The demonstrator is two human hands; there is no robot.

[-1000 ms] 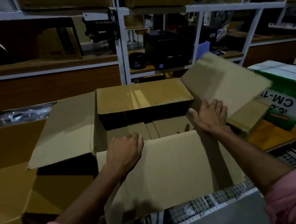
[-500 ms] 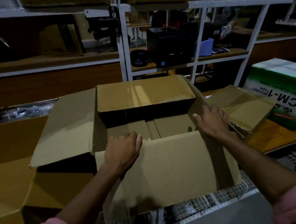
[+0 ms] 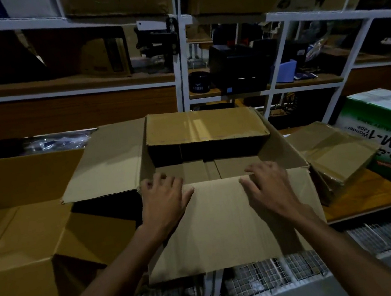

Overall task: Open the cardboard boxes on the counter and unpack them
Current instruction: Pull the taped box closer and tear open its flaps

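The big cardboard box (image 3: 208, 171) sits on the surface (image 3: 383, 190) right in front of the person, with all its flaps folded out. Both hands rest on the near flap (image 3: 225, 222), fingers bent over its fold at the box's edge, I think to push it down and keep the top wide open. The left hand (image 3: 164, 203) and the right hand (image 3: 269, 187) are apart, one near each end of the fold. Smaller brown boxes (image 3: 208, 170) lie inside, just past the fingertips.
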